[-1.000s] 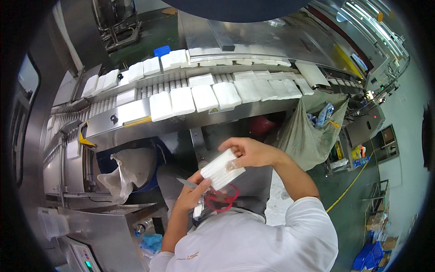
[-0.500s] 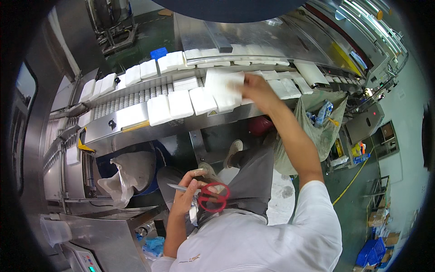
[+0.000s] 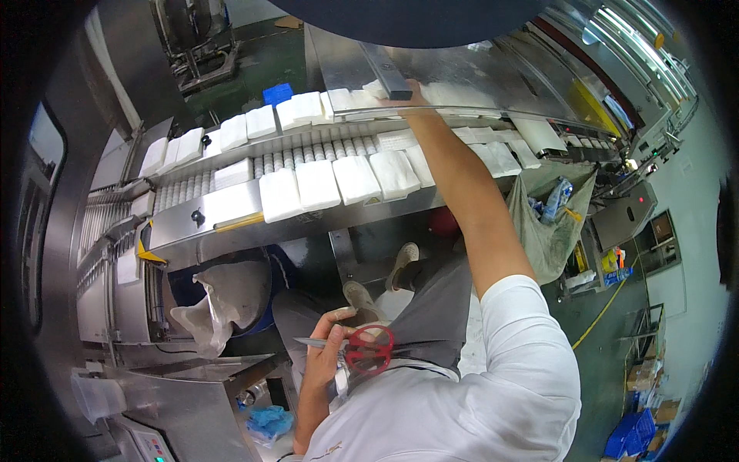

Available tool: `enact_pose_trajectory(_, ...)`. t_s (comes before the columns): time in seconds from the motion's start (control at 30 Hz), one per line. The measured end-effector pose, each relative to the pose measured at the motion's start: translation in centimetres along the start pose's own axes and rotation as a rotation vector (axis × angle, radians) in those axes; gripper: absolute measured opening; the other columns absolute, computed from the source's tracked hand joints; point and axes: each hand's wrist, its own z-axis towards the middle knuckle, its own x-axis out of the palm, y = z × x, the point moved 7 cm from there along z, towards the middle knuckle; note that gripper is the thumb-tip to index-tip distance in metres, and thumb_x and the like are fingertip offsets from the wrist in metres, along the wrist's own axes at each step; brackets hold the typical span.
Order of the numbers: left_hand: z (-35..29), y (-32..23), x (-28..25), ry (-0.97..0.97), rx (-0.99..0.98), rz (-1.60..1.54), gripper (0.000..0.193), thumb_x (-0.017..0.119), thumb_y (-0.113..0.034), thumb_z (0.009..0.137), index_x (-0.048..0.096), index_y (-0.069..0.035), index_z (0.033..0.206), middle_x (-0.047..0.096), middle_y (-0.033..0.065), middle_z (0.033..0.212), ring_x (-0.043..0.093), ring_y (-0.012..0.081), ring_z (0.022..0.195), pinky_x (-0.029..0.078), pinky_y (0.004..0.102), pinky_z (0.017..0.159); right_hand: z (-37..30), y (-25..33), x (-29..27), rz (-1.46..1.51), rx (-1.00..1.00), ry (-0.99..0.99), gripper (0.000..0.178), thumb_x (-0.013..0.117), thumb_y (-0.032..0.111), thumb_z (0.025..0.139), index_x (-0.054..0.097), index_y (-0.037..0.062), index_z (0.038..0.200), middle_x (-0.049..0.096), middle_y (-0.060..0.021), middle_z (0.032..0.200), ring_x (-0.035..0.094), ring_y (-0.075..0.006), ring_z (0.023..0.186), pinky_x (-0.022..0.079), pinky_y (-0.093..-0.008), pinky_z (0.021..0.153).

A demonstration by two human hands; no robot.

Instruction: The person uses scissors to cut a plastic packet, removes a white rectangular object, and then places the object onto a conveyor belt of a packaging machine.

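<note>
My left hand [image 3: 329,350] is closed around a pair of scissors [image 3: 369,349] over my lap. The red handle loops point right and the metal blades poke out to the left. Across the conveyor my right arm stretches to the far row of white folded tissue stacks [image 3: 300,110]. There my right hand [image 3: 416,94] is beside a metal bar [image 3: 389,77], which partly covers it; its fingers are hidden. A nearer row of similar stacks [image 3: 314,183] lies along the front ledge, below my right forearm.
Between the rows runs a roller conveyor [image 3: 292,152] carrying a white stack [image 3: 233,175]. A cloth bag [image 3: 550,246] hangs at the right. Below left sit a plastic-lined blue bin [image 3: 281,269] and a steel cabinet [image 3: 185,389]. A blue block [image 3: 277,94] stands behind the far row.
My right hand has moved from the front row, where it held a white tissue stack, to the far row. A stack on the rollers has travelled left. The left hand still holds the scissors.
</note>
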Motion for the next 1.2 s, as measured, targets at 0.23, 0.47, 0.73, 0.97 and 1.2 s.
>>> enact_pose_trajectory(0.23, 2.1, -3.2, 1.3, -0.099, 0.060, -0.020, 0.037, 0.048, -0.029, 0.111, 0.050, -0.002, 0.136, 0.075, 0.0147, 0.101, 0.070, 0.0170, 0.092, 0.058, 0.0305, 0.080, -9.3, -1.4, -4.6, -0.471, -0.725, -0.244, 0.036, 0.068, 0.025, 0.096, 0.066, -0.0049, 0.115, 0.072, -0.0171, 0.105, 0.070, -0.0240, 0.091, 0.055, -0.0338, 0.084)
enact_pose_trajectory(0.47, 5.1, -5.2, 4.2, -0.256, 0.220, 0.167, 0.031, 0.050, -0.029, 0.111, 0.061, -0.003, 0.125, 0.071, 0.0059, 0.102, 0.052, 0.0035, 0.076, 0.040, 0.0195, 0.067, -37.4, 3.8, -2.8, 0.343, -0.296, 0.775, 0.023, 0.066, 0.020, 0.096, 0.065, 0.0032, 0.111, 0.069, -0.0136, 0.099, 0.068, -0.0296, 0.097, 0.054, -0.0396, 0.087)
enact_pose_trajectory(0.73, 7.2, -1.8, 9.0, -0.156, 0.178, 0.218, 0.028, 0.050, -0.029, 0.111, 0.064, -0.004, 0.108, 0.062, -0.0019, 0.092, 0.052, 0.0043, 0.080, 0.041, 0.0211, 0.068, -43.9, -0.1, -1.7, 0.090, -0.377, 0.175, 0.047, 0.074, 0.005, 0.082, 0.056, -0.0008, 0.125, 0.057, -0.0169, 0.122, 0.054, -0.0370, 0.113, 0.049, -0.0431, 0.098)
enact_pose_trajectory(0.97, 7.8, 0.5, 11.1, -0.017, 0.040, 0.142, 0.028, 0.051, -0.027, 0.110, 0.066, -0.004, 0.108, 0.067, 0.0019, 0.098, 0.060, 0.0076, 0.087, 0.048, 0.0229, 0.077, -45.2, -3.4, -2.5, 0.230, -0.227, 0.109, 0.058, 0.076, 0.002, 0.080, 0.050, 0.0024, 0.132, 0.056, -0.0205, 0.127, 0.054, -0.0419, 0.120, 0.047, -0.0476, 0.102)
enact_pose_trajectory(1.2, 8.7, 3.9, 13.5, 0.282, -0.177, 0.050, 0.033, 0.049, -0.026, 0.111, 0.067, 0.003, 0.108, 0.072, 0.0110, 0.108, 0.068, 0.0174, 0.101, 0.053, 0.0315, 0.091, -47.9, -7.6, -0.4, 0.144, 0.032, 0.075, 0.072, 0.082, 0.007, 0.080, 0.040, 0.0014, 0.139, 0.062, -0.0251, 0.119, 0.065, -0.0448, 0.107, 0.056, -0.0471, 0.090)
